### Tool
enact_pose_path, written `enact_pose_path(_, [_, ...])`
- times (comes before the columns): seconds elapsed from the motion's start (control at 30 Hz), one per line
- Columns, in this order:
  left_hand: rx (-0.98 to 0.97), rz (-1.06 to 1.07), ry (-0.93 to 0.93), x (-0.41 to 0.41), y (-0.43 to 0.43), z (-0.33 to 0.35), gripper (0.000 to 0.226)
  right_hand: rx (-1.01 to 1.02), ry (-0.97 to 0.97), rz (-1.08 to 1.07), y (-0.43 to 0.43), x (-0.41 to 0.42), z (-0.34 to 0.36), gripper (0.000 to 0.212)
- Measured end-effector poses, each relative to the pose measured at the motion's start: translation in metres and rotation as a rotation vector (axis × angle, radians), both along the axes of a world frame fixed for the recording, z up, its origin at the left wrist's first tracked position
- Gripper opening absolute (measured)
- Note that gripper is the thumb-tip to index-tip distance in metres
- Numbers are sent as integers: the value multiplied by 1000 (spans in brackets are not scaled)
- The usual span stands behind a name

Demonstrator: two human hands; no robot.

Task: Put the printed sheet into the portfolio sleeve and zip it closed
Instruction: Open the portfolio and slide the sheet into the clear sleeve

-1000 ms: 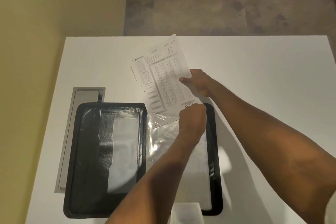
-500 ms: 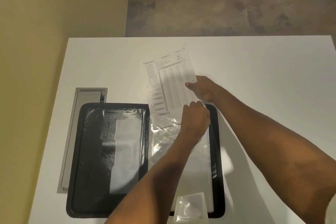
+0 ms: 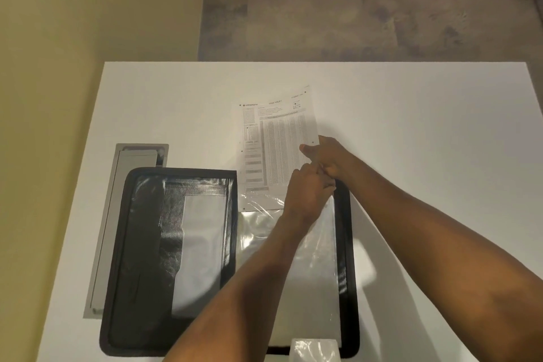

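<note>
Both hands are grasping: right hand [image 3: 326,156] feeding printed sheet [image 3: 279,144], left hand [image 3: 308,194] spreading sleeve [image 3: 264,232] opening. Risk: misaligned btm edge is likely crumpling.

The printed sheet [image 3: 276,144] is white with a dense grey grid of tiny marks — the portfolio [image 3: 164,258] glossy black, its sleeve [image 3: 311,273] clear. The table [image 3: 411,126] is plain white; the floor [image 3: 352,15] mottled grey-brown, the wall [image 3: 88,23] olive-yellow.

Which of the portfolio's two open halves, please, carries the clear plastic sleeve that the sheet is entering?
The right half: its clear sleeve takes the printed sheet, while the left half shows black pockets.
</note>
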State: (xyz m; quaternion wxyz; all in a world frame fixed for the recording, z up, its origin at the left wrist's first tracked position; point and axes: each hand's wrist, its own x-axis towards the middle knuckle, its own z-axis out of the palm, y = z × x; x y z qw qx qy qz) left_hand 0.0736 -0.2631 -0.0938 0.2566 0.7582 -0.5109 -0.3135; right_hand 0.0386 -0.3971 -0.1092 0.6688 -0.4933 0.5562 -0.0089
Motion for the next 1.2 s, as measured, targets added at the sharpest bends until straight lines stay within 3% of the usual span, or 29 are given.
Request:
enact_pose_path(0.17, [-1, 27, -64, 0, -1, 0, 24, 90, 26, 32, 0, -14, 9, 20])
enact_pose_path(0.27, [86, -45, -247, -1, -5, 3, 27, 41, 94, 60, -12, -21, 16, 23])
enact_pose_path(0.4, [175, -57, -296, -5, -14, 5, 22, -23, 123, 114, -22, -29, 21, 33])
enact_pose_path(0.5, [225, -4, -254, -9, -20, 5, 15, -38, 145, 186, -24, -36, 21, 10])
enact_pose_path(0.67, [273, 2, -278, -11, -24, 3, 15, -97, 279, 415, -20, -49, 23, 45])
enact_pose_path(0.8, [264, -59, -355, -9, -22, 3, 26, -80, 304, 517, -25, -50, 30, 26])
enact_pose_path(0.93, [226, -59, -298, -4, -21, 4, 24, -43, 273, 391, -34, -39, 32, 37])
enact_pose_path(1.13, [191, -34, -265, -5, -21, 1, 24, -20, 79, -16, -42, -23, 33, 4])
enact_pose_path(1.2, [172, -20, -252, -7, -21, -2, 25, -34, 89, -29, -41, -23, 33, 7])
